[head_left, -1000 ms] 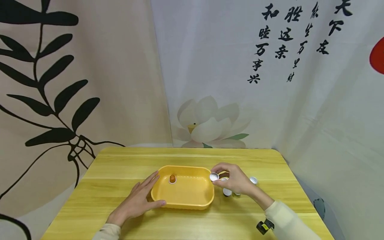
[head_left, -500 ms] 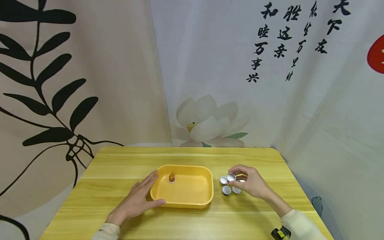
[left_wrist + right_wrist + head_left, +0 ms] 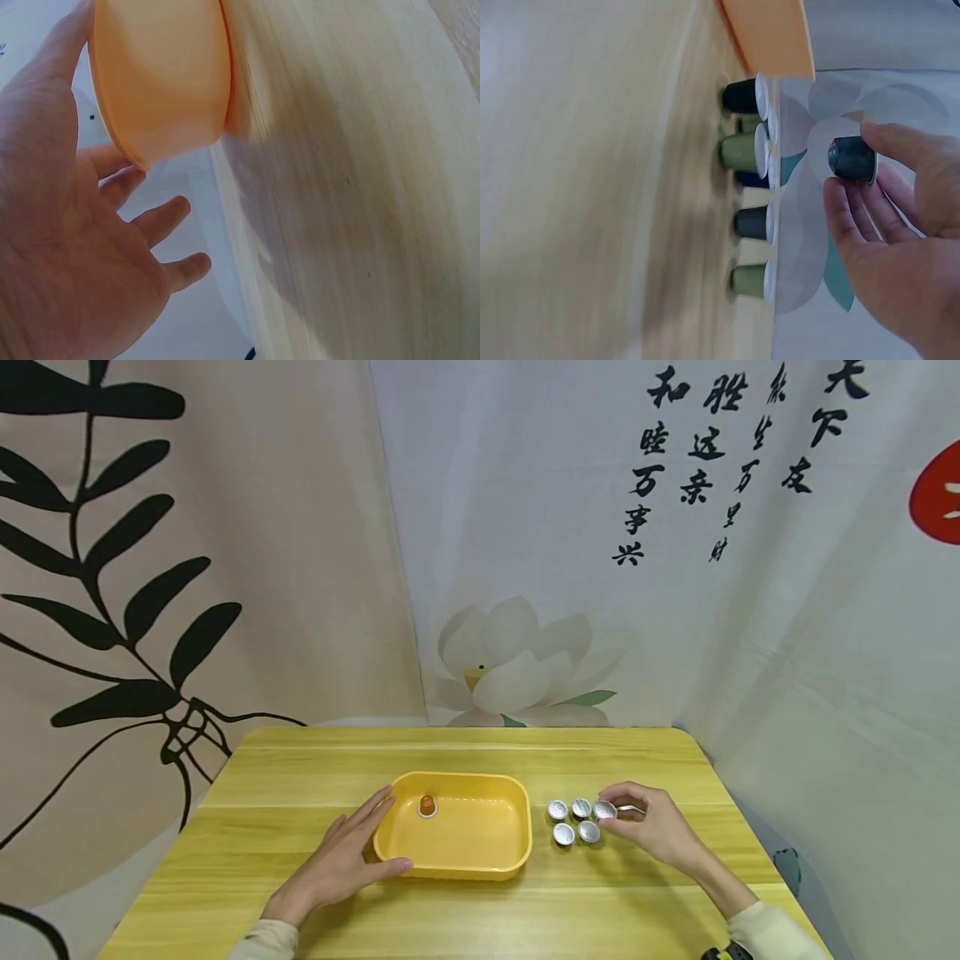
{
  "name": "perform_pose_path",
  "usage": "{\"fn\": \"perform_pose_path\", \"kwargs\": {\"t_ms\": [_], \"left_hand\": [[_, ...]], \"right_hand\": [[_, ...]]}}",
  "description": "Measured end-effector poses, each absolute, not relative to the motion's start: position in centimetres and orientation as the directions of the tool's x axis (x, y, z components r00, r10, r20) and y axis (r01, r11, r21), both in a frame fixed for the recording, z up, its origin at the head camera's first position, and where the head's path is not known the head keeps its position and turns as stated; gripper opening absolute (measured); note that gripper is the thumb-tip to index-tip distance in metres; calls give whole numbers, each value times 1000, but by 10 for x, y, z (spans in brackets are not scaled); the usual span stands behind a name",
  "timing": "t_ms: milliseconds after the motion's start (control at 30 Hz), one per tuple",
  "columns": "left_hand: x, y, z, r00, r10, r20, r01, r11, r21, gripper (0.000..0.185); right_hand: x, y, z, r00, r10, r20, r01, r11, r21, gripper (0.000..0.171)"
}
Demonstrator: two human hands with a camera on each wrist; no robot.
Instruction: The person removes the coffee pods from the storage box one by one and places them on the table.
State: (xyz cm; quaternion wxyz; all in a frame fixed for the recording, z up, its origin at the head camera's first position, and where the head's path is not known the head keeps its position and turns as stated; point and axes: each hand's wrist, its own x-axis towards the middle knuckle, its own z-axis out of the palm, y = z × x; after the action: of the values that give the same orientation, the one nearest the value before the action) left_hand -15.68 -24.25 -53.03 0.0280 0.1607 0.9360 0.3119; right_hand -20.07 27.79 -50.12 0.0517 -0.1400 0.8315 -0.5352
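My right hand (image 3: 660,828) pinches a dark coffee capsule (image 3: 853,159) between thumb and fingers, its pale lid facing up in the head view. In the right wrist view this capsule hangs above the table, apart from several capsules standing there, including a green capsule (image 3: 742,152) and a black capsule (image 3: 740,97). My left hand (image 3: 337,867) rests against the left end of a yellow tray (image 3: 472,870), thumb at the near rim and fingers along the side. Inside the tray, toward its back left, an orange capsule (image 3: 427,804) stands on its white rim.
Capsules with silvery lids, such as the near-left capsule (image 3: 564,835), stand in a loose cluster right of the tray. The wooden table (image 3: 465,918) ends at a wall hanging (image 3: 525,527) with a lotus and black writing.
My right hand has carried the capsule rightward from beside the tray's right rim to the right end of the capsule cluster, exposing the lids it covered. My left hand stays on the tray.
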Motion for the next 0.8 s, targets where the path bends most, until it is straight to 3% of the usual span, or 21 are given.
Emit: {"fn": "perform_pose_path", "kwargs": {"t_ms": [233, 467, 800], "left_hand": [[-157, -242, -530, -946, 321, 45, 284, 753, 594, 113], [-156, -242, -529, -946, 323, 41, 282, 750, 598, 113], [-156, -243, -529, -946, 321, 50, 286, 753, 593, 113]], "right_hand": [[-196, 289, -512, -973, -212, 86, -178, 467, -866, 31], [-194, 292, -525, -990, -135, 32, -99, 527, -844, 27], [-194, 292, -539, -991, -134, 25, -94, 540, -836, 28]]}}
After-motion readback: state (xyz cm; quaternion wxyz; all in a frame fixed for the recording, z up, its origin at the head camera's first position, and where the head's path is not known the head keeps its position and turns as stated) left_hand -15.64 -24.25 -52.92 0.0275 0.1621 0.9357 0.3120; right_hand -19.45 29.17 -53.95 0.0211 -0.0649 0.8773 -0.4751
